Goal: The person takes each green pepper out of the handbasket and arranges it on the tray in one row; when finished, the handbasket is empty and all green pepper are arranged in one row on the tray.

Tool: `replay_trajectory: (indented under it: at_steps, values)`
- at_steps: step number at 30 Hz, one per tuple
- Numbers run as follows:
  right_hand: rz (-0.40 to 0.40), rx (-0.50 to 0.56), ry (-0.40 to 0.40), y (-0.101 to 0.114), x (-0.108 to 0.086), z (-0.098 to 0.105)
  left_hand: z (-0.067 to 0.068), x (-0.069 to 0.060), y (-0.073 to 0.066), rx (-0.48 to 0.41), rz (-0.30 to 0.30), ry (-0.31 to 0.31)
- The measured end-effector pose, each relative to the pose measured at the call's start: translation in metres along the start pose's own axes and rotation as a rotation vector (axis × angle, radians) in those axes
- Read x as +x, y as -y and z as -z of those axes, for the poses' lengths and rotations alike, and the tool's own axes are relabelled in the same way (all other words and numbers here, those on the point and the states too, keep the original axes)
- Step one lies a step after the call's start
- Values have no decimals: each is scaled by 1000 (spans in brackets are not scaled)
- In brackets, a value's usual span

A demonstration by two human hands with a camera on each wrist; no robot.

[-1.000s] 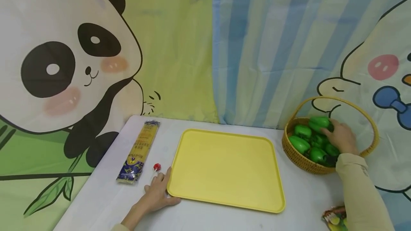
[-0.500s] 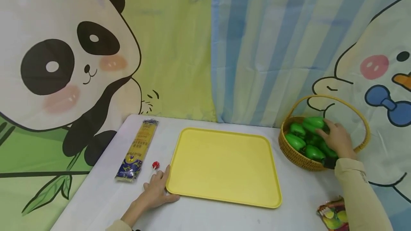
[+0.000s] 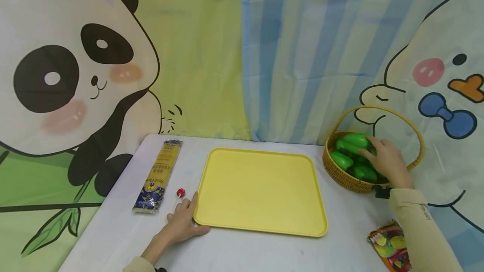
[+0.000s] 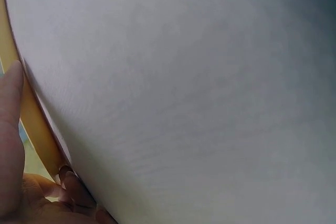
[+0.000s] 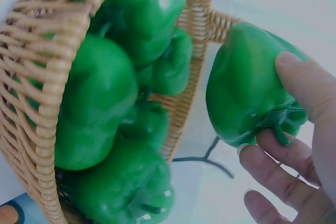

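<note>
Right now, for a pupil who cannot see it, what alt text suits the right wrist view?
A right hand holds a shiny green bell pepper between thumb and fingers, at the right of the picture. At the left, a woven basket holds several more green peppers.

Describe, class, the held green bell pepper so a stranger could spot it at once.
Right of the yellow tray stands a handled wicker basket. There, the right hand holds the green bell pepper. The other bell peppers lie in the basket; this one alone is gripped.
</note>
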State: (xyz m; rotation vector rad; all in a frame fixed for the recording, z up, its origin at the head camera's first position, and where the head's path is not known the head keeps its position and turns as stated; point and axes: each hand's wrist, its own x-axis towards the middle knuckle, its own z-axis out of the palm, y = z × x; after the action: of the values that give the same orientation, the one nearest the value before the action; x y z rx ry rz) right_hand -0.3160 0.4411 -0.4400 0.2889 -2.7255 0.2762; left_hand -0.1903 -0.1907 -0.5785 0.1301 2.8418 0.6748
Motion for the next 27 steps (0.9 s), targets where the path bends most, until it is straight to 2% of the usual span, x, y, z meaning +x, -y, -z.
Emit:
replay_trajectory:
  at_steps: [4,7,14,22,27]
  values:
    - [75,-50,-50,17,-2,3,0,1,1,7,2,3]
    - [100,-88,-55,31,-4,5,0,1,1,10,-3,-2]
    - [217,-71,-83,68,-4,8,1,0,-1,0,-3,-10]
    - [298,-49,-36,110,-3,5,3,-1,-2,-4,2,-14]
    - [330,6,0,131,-5,-1,1,-1,-2,-5,7,-8]
